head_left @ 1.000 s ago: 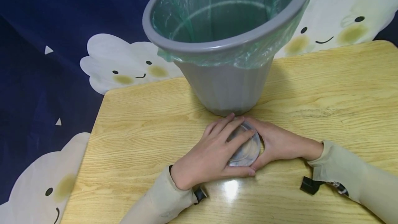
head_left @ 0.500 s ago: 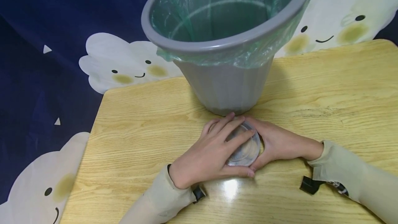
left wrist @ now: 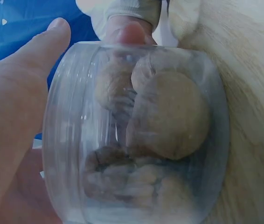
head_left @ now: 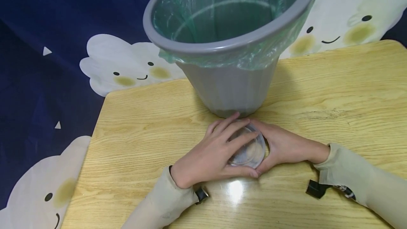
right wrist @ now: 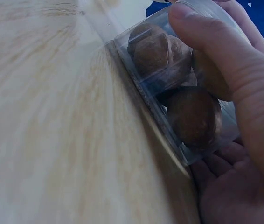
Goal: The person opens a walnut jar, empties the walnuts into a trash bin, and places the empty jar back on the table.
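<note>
A clear plastic jar [head_left: 257,153] stands on the table between both hands. Its round lid [head_left: 245,153] is see-through, with part covered by fingers. My left hand [head_left: 211,154] lies across the top, fingers spread over the lid and thumb along its near rim, gripping it. Around the jar's right side curls my right hand [head_left: 283,144], thumb at the near side and fingers at the far side. Through the wall in the left wrist view show brown rounded lumps [left wrist: 174,116], some wrinkled. A darker brown lump [right wrist: 195,116] sits near the base in the right wrist view.
Right behind the jar stands a tall grey bin [head_left: 229,87] lined with a green plastic bag [head_left: 267,57]. The wooden table [head_left: 136,130] has its left edge in view. Beyond hangs a dark blue cloth [head_left: 47,10] with white smiling clouds [head_left: 124,56].
My left hand has shifted slightly to the left and away from me, turning a little over the lid. The right hand holds almost the same place on the jar.
</note>
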`<action>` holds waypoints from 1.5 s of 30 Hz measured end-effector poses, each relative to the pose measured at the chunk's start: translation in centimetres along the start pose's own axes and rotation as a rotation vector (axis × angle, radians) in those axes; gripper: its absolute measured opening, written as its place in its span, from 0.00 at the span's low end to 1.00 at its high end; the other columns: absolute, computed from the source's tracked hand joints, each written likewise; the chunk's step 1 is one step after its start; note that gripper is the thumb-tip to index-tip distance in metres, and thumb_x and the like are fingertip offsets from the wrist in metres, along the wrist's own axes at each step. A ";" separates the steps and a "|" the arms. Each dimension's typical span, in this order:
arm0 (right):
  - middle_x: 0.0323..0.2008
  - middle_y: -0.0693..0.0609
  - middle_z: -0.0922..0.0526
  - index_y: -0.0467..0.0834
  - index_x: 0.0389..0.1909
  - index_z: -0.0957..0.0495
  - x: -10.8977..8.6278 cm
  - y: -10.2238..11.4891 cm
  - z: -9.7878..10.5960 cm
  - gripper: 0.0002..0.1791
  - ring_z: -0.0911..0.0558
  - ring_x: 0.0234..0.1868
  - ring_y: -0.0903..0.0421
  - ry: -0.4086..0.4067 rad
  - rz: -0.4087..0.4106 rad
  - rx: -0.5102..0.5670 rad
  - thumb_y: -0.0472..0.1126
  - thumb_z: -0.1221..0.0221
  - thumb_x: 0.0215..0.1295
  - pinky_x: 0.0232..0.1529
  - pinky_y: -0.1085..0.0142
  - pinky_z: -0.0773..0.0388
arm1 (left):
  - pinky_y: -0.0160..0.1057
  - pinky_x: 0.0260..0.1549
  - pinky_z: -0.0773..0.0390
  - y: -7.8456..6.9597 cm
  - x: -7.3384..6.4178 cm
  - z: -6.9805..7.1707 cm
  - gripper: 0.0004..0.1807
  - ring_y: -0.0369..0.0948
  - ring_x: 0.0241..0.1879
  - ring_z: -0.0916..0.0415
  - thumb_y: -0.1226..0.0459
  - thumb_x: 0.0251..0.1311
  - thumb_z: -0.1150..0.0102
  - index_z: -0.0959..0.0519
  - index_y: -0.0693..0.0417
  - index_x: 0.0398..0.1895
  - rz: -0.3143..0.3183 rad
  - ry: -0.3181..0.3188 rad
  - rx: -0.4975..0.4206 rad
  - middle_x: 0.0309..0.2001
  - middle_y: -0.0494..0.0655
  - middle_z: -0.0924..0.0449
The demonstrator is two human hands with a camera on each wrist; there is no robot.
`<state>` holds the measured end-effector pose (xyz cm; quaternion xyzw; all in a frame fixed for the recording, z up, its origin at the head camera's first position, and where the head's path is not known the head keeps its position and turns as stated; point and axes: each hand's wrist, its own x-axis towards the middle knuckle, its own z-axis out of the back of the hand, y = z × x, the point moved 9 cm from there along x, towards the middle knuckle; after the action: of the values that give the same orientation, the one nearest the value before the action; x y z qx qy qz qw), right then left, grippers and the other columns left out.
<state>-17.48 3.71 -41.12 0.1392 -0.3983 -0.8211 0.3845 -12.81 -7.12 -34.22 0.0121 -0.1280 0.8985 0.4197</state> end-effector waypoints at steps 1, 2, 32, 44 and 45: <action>0.74 0.53 0.30 0.56 0.80 0.48 0.0 0.0 0.0 0.73 0.25 0.69 0.52 -0.002 0.004 -0.004 0.69 0.19 0.33 0.66 0.50 0.24 | 0.57 0.76 0.41 0.1 0.0 0.0 0.48 0.50 0.84 0.52 0.31 0.55 0.35 0.34 0.36 0.77 -0.002 0.000 -0.006 0.81 0.43 0.42; 0.74 0.53 0.29 0.56 0.80 0.48 0.0 0.0 0.0 0.72 0.25 0.69 0.52 -0.003 0.003 -0.006 0.69 0.19 0.33 0.66 0.50 0.24 | 0.57 0.76 0.41 0.1 0.0 0.0 0.47 0.50 0.84 0.52 0.31 0.55 0.35 0.34 0.36 0.77 -0.002 0.001 -0.014 0.81 0.43 0.42; 0.73 0.55 0.30 0.57 0.79 0.45 0.0 0.2 0.1 0.71 0.26 0.70 0.52 -0.007 -0.015 0.002 0.71 0.19 0.31 0.67 0.47 0.26 | 0.57 0.76 0.41 0.5 0.0 -0.4 0.49 0.49 0.85 0.55 0.31 0.56 0.36 0.37 0.34 0.79 -0.031 0.037 -0.028 0.82 0.41 0.45; 0.71 0.53 0.27 0.55 0.78 0.44 -0.1 -0.1 0.0 0.69 0.24 0.68 0.52 0.012 -0.025 0.016 0.67 0.18 0.35 0.66 0.50 0.25 | 0.54 0.76 0.42 0.5 -0.1 -0.6 0.45 0.49 0.84 0.51 0.31 0.60 0.40 0.37 0.32 0.79 -0.017 0.037 -0.001 0.82 0.40 0.45; 0.71 0.53 0.27 0.55 0.78 0.44 -0.1 -0.1 0.0 0.69 0.24 0.68 0.52 0.011 -0.023 0.016 0.66 0.18 0.35 0.65 0.51 0.24 | 0.54 0.76 0.41 0.4 0.0 -0.6 0.45 0.49 0.84 0.51 0.31 0.61 0.40 0.37 0.32 0.79 -0.018 0.035 0.006 0.82 0.40 0.45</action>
<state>-17.45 3.83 -41.22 0.1515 -0.4011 -0.8213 0.3763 -13.08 -7.28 -34.89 -0.0013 -0.1175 0.8951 0.4302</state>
